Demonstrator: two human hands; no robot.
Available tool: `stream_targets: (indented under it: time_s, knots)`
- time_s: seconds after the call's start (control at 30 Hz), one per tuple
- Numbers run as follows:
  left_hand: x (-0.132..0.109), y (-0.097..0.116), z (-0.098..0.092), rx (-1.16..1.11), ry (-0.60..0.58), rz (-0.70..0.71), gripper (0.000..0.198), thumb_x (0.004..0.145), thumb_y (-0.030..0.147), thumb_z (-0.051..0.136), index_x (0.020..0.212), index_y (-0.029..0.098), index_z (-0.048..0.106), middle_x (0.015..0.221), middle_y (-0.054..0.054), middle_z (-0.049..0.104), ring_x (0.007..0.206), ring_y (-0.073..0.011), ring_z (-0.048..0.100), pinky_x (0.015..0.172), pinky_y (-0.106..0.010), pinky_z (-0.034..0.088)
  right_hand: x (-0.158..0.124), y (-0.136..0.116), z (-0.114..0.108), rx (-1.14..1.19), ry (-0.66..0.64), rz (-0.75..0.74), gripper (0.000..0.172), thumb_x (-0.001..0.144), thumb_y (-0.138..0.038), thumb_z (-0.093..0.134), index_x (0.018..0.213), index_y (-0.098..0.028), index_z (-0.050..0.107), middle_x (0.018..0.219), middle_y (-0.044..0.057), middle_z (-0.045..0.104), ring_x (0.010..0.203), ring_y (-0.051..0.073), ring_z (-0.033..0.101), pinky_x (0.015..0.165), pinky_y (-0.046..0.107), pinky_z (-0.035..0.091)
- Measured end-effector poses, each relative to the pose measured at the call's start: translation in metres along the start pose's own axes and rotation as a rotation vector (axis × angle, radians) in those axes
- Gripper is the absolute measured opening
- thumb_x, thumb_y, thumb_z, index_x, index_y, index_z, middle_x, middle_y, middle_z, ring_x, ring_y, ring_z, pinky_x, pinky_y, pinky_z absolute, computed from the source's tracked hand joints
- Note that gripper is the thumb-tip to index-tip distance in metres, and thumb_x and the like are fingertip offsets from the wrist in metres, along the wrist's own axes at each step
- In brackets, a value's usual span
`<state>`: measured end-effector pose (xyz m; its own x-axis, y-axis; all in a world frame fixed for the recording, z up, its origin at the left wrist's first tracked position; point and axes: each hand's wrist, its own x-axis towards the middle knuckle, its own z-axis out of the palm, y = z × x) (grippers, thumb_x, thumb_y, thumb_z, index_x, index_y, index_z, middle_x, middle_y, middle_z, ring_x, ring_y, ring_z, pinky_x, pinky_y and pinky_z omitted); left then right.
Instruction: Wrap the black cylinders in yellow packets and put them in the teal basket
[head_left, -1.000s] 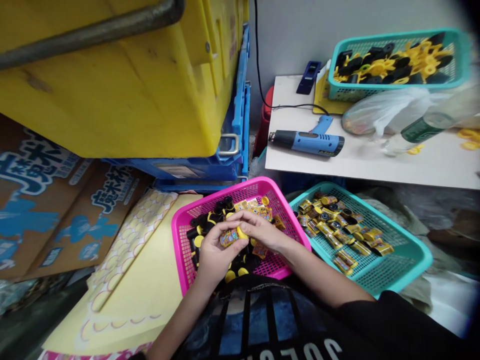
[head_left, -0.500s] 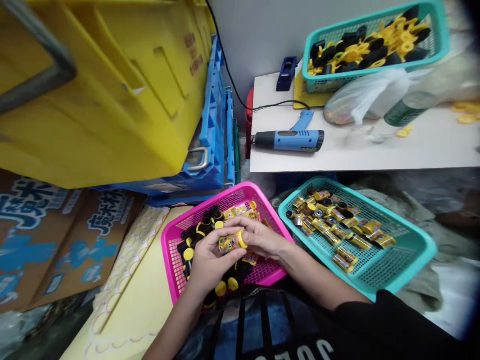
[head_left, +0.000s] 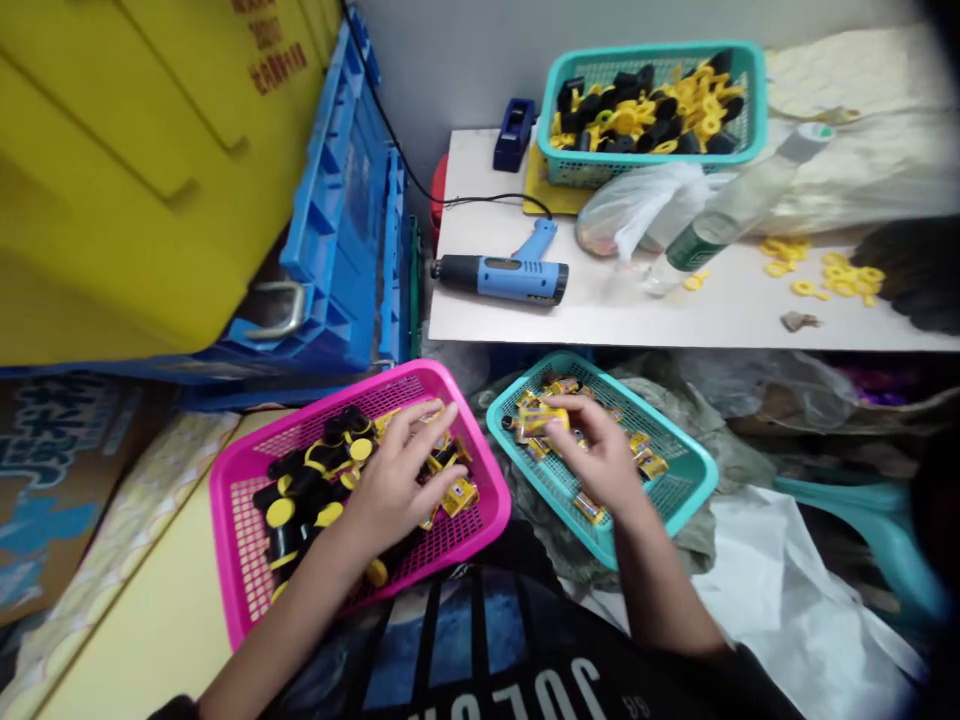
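My left hand [head_left: 397, 475] is over the pink basket [head_left: 495, 505], its fingers spread and nothing gripped. Under and beside it lie black tubes with yellow caps [head_left: 280, 513] and small printed yellow wrappers [head_left: 459, 496]. Over the left part of the turquoise basket [head_left: 679, 515], my right hand [head_left: 600, 455] pinches a small yellow printed tube [head_left: 541, 420] between thumb and fingers. Several similar wrapped tubes [head_left: 589, 508] rest in that basket, some hidden behind my hand.
A blue heat gun [head_left: 517, 280] lies on the white table [head_left: 480, 325], its cord trailing left. Behind are a tape dispenser [head_left: 514, 135], a turquoise basket of black and yellow parts [head_left: 551, 165] and a bottle [head_left: 701, 240]. Yellow and blue crates [head_left: 330, 240] stand at left.
My hands have parted. The right hand has carried the yellow tube from over the pink basket to the turquoise one; the left has opened and stayed over the pink basket. The view has shifted right.
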<state>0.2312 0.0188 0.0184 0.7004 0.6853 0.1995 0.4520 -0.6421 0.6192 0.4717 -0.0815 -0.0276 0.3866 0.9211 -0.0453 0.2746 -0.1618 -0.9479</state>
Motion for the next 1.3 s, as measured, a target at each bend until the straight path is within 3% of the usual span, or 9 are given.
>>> stream_targets:
  time_s: [0.1, 0.2, 0.3, 0.4, 0.6, 0.73, 0.93, 1.13, 1.3]
  knots:
    - [-0.014, -0.026, -0.025, 0.061, 0.052, -0.122, 0.038, 0.087, 0.028, 0.059, 0.125, 0.026, 0.061, 0.127, -0.009, 0.06, 0.116, -0.0248, 0.058, 0.101, -0.039, 0.047, 0.014, 0.034, -0.042, -0.514, -0.22, 0.2, 0.041, 0.08, -0.042, 0.064, 0.112, -0.017, 0.065, 0.106, 0.016, 0.068, 0.096, 0.031, 0.063, 0.086, 0.046, 0.047]
    - [-0.04, -0.056, -0.056, 0.199, 0.09, -0.298, 0.03, 0.089, 0.034, 0.055, 0.114, 0.023, 0.068, 0.117, -0.008, 0.068, 0.111, -0.0246, 0.062, 0.101, -0.04, 0.047, 0.028, 0.032, -0.03, -0.688, -0.221, 0.11, 0.035, 0.084, -0.041, 0.058, 0.108, -0.018, 0.067, 0.106, 0.015, 0.07, 0.097, 0.031, 0.064, 0.084, 0.045, 0.048]
    - [-0.065, -0.076, -0.07, 0.272, 0.05, -0.42, 0.034, 0.09, 0.038, 0.05, 0.112, 0.019, 0.068, 0.113, -0.01, 0.07, 0.108, -0.0257, 0.063, 0.099, -0.044, 0.049, 0.033, -0.008, 0.031, -0.501, -0.243, -0.198, 0.028, 0.093, -0.036, 0.047, 0.101, -0.02, 0.068, 0.097, 0.01, 0.072, 0.09, 0.024, 0.065, 0.081, 0.037, 0.05]
    - [-0.084, -0.088, -0.066, 0.284, -0.006, -0.44, 0.036, 0.091, 0.04, 0.048, 0.11, 0.018, 0.069, 0.111, -0.011, 0.071, 0.106, -0.0267, 0.064, 0.096, -0.045, 0.05, 0.034, -0.043, 0.108, -0.494, -0.57, -0.396, 0.024, 0.094, -0.031, 0.05, 0.095, -0.018, 0.069, 0.094, 0.009, 0.072, 0.092, 0.021, 0.064, 0.086, 0.034, 0.048]
    - [-0.097, -0.098, -0.058, 0.247, -0.003, -0.404, 0.033, 0.092, 0.035, 0.047, 0.109, 0.018, 0.07, 0.11, -0.011, 0.071, 0.104, -0.0255, 0.064, 0.094, -0.043, 0.05, 0.041, -0.037, 0.19, -0.867, -0.72, -0.268, 0.039, 0.09, -0.038, 0.055, 0.114, -0.008, 0.063, 0.119, 0.023, 0.063, 0.12, 0.037, 0.049, 0.097, 0.05, 0.035]
    - [-0.087, -0.092, -0.053, 0.181, -0.061, -0.352, 0.025, 0.09, 0.028, 0.052, 0.101, 0.02, 0.073, 0.101, -0.008, 0.073, 0.096, -0.0225, 0.065, 0.088, -0.037, 0.051, 0.048, -0.027, 0.195, -0.769, -0.769, -0.116, 0.039, 0.081, -0.041, 0.064, 0.108, -0.012, 0.067, 0.107, 0.018, 0.069, 0.106, 0.034, 0.059, 0.092, 0.046, 0.04]
    - [-0.075, -0.058, -0.012, 0.186, -0.443, -0.087, 0.025, 0.086, 0.037, 0.06, 0.078, 0.018, 0.076, 0.079, -0.008, 0.073, 0.084, -0.0231, 0.066, 0.079, -0.036, 0.051, 0.052, -0.026, 0.195, -0.675, -0.696, -0.077, 0.03, 0.078, -0.031, 0.065, 0.103, -0.016, 0.063, 0.099, 0.007, 0.069, 0.086, 0.019, 0.062, 0.075, 0.029, 0.046]
    - [-0.07, -0.046, 0.021, 0.259, -0.424, -0.253, 0.024, 0.079, 0.029, 0.068, 0.094, 0.011, 0.073, 0.104, -0.018, 0.068, 0.106, -0.0333, 0.059, 0.089, -0.044, 0.047, 0.045, -0.033, 0.181, -0.163, -0.559, -0.07, 0.036, 0.076, -0.027, 0.064, 0.11, -0.019, 0.057, 0.105, 0.005, 0.067, 0.081, 0.016, 0.062, 0.074, 0.03, 0.049]
    - [-0.072, -0.062, 0.013, 0.151, -0.49, -0.312, 0.013, 0.083, 0.021, 0.061, 0.084, 0.02, 0.073, 0.09, -0.007, 0.072, 0.091, -0.0218, 0.066, 0.082, -0.032, 0.05, 0.031, -0.04, 0.163, 0.098, -0.486, -0.039, 0.041, 0.075, -0.036, 0.069, 0.111, -0.02, 0.058, 0.106, 0.006, 0.066, 0.083, 0.018, 0.062, 0.074, 0.033, 0.051]
